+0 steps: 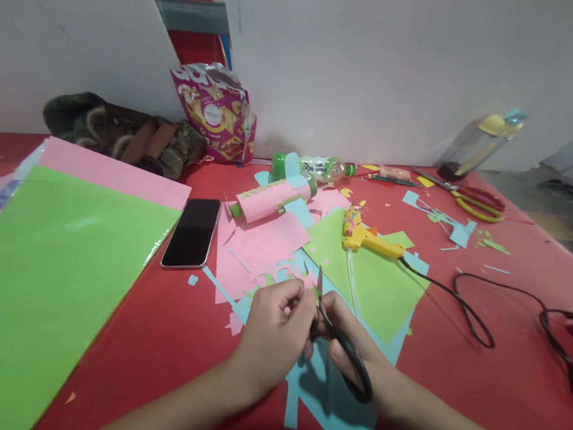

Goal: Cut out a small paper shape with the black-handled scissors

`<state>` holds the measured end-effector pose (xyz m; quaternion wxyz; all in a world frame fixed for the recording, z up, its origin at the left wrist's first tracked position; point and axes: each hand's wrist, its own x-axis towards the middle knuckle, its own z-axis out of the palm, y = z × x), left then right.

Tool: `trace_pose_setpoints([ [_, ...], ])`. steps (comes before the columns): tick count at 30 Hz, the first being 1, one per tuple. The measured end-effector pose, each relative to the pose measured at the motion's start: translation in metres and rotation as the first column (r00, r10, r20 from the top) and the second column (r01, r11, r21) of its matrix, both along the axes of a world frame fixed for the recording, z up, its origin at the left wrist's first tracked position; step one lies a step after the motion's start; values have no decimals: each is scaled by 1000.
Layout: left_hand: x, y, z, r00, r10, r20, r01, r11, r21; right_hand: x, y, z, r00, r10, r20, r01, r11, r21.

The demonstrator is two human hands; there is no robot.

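Head view, scissors (338,334) blades half hidden, paper scrap (316,294) barely visible between fingers (294,301)

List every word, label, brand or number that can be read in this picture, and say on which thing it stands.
None can be read.
Snack bag: large white print at the top and a round white badge, too blurred to read.
Bottle: label with small print, too small to read.
Phone: screen dark, no text.
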<state>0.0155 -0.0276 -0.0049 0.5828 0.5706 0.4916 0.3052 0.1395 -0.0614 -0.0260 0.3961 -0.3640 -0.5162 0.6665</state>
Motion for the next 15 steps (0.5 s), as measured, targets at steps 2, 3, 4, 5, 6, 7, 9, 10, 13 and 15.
trace_pose_setpoints([
  [2,0,0,0,1000,10,-5,-10,1000,5,0,0,1,999,-11,30,11,1000,6],
  [3,1,0,0,1000,-1,-9,1,1000,4,0,0,1,999,-17,40,17,1000,8],
  [4,1,0,0,1000,5,-16,-5,1000,10,0,0,2,999,-24,46,23,1000,12],
  [5,1,0,0,1000,3,-15,-3,1000,18,0,0,1,998,-28,50,27,999,18],
  [6,1,-1,-1,1000,4,-14,-3,1000,22,0,-1,1,998,-31,57,29,999,26],
  [7,0,-1,-1,1000,4,-15,-4,1000,24,1,-1,1,997,-35,68,33,999,35],
  [9,0,-1,-2,1000,4,-14,-3,1000,24,1,-1,-1,994,-43,99,38,998,57],
  [10,0,-1,-2,1000,5,-16,-5,1000,23,1,-1,-1,992,-48,112,41,997,64],
  [13,0,-1,-3,1000,8,-20,-7,1000,29,1,-2,-3,990,-60,125,52,996,69],
  [15,0,-1,-2,1000,6,-26,-5,999,37,1,-3,-4,991,-61,123,54,997,60],
])
